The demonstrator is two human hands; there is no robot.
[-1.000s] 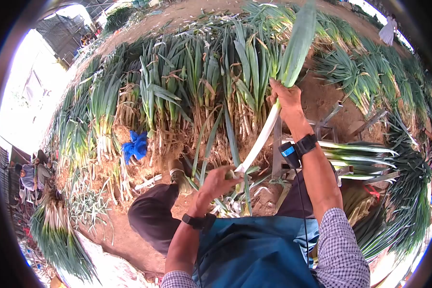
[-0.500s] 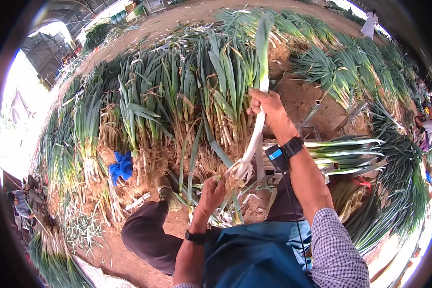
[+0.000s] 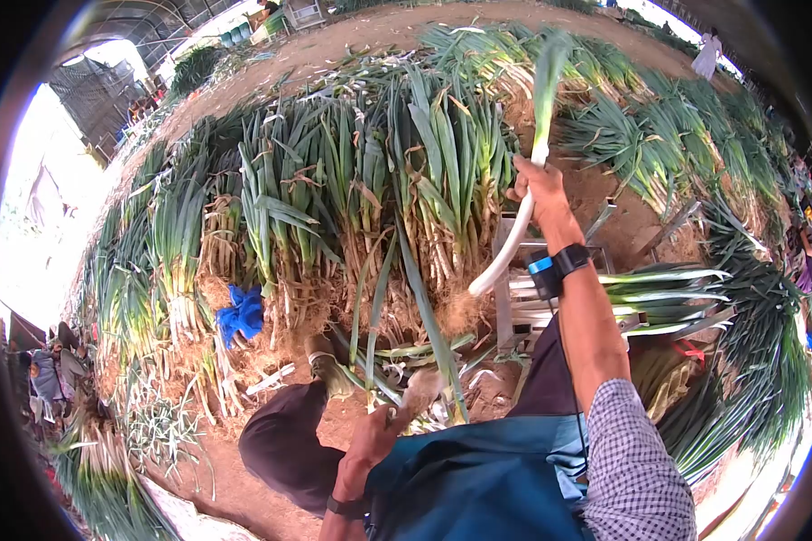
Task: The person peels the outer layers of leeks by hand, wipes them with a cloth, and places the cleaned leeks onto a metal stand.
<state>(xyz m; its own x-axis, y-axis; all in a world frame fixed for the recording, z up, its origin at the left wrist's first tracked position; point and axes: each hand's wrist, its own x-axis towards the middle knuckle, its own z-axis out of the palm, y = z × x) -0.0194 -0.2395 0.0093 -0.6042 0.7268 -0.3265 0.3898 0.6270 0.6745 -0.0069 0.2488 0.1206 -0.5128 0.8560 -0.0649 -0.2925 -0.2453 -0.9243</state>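
My right hand (image 3: 541,194) is closed around the white shank of a long leek (image 3: 512,239). Its green top points up and away, and its bare white base slants down toward me. Lower and to the left, in front of my apron, my left hand (image 3: 375,436) is closed. A blurred pale brown tuft of leek roots and peel (image 3: 424,388) sticks out at its fingers. A small dark spot shows at the thumb, too unclear to name. Several untrimmed leeks (image 3: 465,185) with brown roots stand stacked just beyond my hands.
Cleaned leeks (image 3: 663,298) lie on a metal frame (image 3: 505,316) to my right. A blue cloth (image 3: 241,313) rests on the roots at left. More leeks (image 3: 758,325) are piled at far right. Loose leaves and peel litter the ground by my shoe (image 3: 332,374).
My left hand has pulled down and away from the leek, and the frayed outer layer and roots are off its base. My right hand with the leek has shifted right in view.
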